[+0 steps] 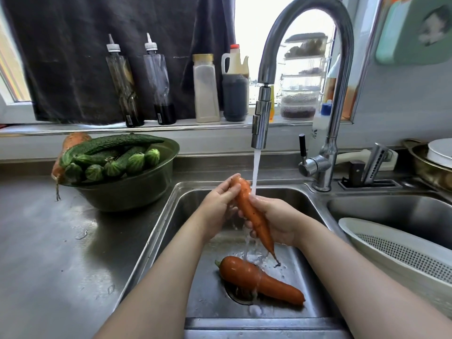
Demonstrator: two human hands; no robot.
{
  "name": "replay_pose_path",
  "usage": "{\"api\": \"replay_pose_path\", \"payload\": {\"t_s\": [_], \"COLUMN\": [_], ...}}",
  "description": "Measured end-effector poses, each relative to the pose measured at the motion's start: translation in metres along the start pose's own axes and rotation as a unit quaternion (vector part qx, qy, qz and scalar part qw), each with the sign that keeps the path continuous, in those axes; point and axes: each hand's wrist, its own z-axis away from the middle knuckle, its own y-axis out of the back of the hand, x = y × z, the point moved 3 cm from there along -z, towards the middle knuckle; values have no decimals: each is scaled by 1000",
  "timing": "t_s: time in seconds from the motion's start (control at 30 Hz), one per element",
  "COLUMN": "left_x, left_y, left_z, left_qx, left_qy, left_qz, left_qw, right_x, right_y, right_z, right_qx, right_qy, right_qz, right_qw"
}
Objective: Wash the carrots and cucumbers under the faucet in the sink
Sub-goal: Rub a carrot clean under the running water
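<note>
Water runs from the faucet (260, 128) into the steel sink (156, 231). Both hands hold one long carrot (254, 214) in the stream, thick end up. My left hand (220, 204) grips its upper part and my right hand (276, 221) wraps its lower half. A second, thicker carrot (259, 280) lies on the sink floor over the drain. On the counter to the left a green bowl (137, 189) holds several cucumbers (110, 155), and another carrot (71, 143) sticks out behind them.
Sauce bottles and jars (205, 89) line the window sill behind the sink. A white colander (401, 253) sits over the right basin. A knife block (371, 167) and a pot with a white lid (437, 160) stand at the right.
</note>
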Motion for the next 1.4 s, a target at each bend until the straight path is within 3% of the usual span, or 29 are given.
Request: {"api": "replay_pose_path", "payload": {"t_s": [0.1,0.17,0.3,0.37,0.7,0.8,0.93,1.07,1.2,1.4], "left_x": [-2,-4,-2,-2,-7,-11,-16,-9,-7,-1], "left_y": [-7,-9,-7,-6,-16,-19,-21,-8,8,-4], "left_z": [1,-1,-4,-3,6,5,8,10,3,11], "left_qx": [-16,5,35,36,-68,-48,-57,-93,-98,-38], "left_qy": [-17,-29,-19,-7,21,28,160,135,65,-15], "left_qz": [-55,-60,7,19,-93,-107,-69,-107,-191,-323], "left_qw": [998,998,999,999,993,993,983,981,974,946], "right_x": [-3,-3,-8,-7,0,1,-11,-13,-16,-9], "right_y": [5,9,8,5,7,8,9,16,20,13], "right_z": [-1,-3,2,2,-2,-5,-3,-1,1,4], "right_qx": [87,85,-83,-116,133,108,54,87,159,177], "right_qy": [-10,3,23,34,32,42,87,103,110,115], "right_qz": [43,13,-105,-111,-10,-78,-182,-129,11,153], "right_qw": [995,996,991,986,991,990,978,982,981,965]}}
